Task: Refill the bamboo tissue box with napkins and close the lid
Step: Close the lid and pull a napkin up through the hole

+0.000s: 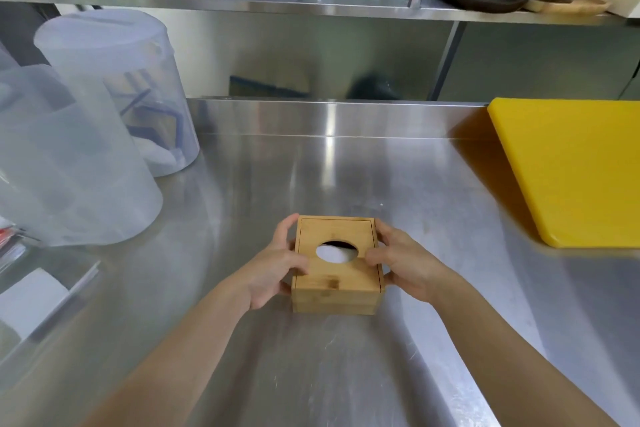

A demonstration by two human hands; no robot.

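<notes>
A square bamboo tissue box stands on the steel counter near the front middle. Its sliding lid lies flat on top, with an oval hole that shows white napkin inside. My left hand grips the box's left side, thumb on the lid's top. My right hand grips the right side, its thumb resting on the lid next to the hole.
Two tall translucent plastic containers stand at the left. A yellow cutting board lies at the right. A clear container holding white paper sits at the near left. A steel shelf with tubs and wooden plates runs overhead.
</notes>
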